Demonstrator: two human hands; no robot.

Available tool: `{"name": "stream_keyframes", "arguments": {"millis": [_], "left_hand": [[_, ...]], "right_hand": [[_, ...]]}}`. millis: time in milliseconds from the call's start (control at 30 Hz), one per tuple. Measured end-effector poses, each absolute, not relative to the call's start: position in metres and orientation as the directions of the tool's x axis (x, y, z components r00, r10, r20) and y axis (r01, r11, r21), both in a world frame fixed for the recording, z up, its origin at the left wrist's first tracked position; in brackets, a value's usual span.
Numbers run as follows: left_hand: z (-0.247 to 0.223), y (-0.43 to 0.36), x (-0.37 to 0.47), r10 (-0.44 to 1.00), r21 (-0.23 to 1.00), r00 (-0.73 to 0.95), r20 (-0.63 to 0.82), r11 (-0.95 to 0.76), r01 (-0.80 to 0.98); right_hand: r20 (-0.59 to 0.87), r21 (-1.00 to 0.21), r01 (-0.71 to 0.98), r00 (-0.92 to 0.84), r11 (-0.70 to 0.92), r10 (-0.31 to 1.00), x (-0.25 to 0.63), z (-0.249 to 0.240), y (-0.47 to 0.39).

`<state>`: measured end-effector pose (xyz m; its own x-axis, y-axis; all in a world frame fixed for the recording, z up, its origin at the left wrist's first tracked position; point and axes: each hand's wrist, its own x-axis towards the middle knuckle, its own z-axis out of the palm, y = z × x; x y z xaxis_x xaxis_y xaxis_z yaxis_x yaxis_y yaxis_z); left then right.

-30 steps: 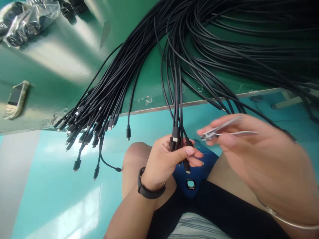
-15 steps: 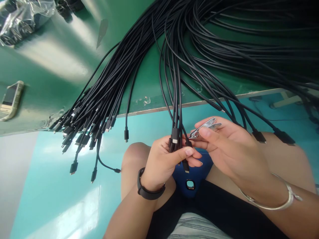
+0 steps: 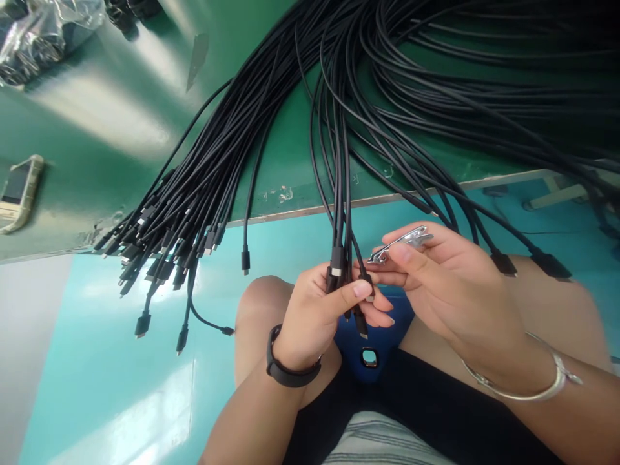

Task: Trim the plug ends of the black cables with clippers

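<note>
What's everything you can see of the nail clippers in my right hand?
The nail clippers look like shiny silver metal, their two arms spread at the rear. Tilted, cutting end down-left in view, they sit in the right hand, thumb partly covering them, near a black cable plug; any contact is unclear.

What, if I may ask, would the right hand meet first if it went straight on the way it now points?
Probably the rectangular black cable plug held by the left hand, just ahead of the silver metal nail clipper in the right hand, though depth is unclear.
</note>
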<state>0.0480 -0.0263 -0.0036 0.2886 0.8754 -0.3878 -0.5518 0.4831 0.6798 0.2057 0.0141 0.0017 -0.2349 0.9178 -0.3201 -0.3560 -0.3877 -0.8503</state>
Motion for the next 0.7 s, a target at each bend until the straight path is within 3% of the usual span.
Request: {"name": "stream_keyframes", "arguments": {"millis": [233,400,700], "left_hand": [[-0.006,-0.0257,0.0448,0.863,0.479,0.416,-0.288,0.505,-0.717],[-0.0073,-0.0259,0.0432,0.854,0.427,0.449,-0.263,0.52,-0.74],[-0.0079,-0.0257,0.0415,0.845,0.443,0.441,-0.302,0.534,-0.72]], "right_hand": [[-0.059,-0.93,-0.328,-0.306,-0.163,0.95,0.2101,0.0012,0.0126],[0.087,-0.945,-0.325,-0.341,-0.031,0.936,0.2119,0.0003,0.0092],[0.091,-0.973,-0.23,-0.292,0.023,0.952,0.21,0.0052,0.0079]]}}
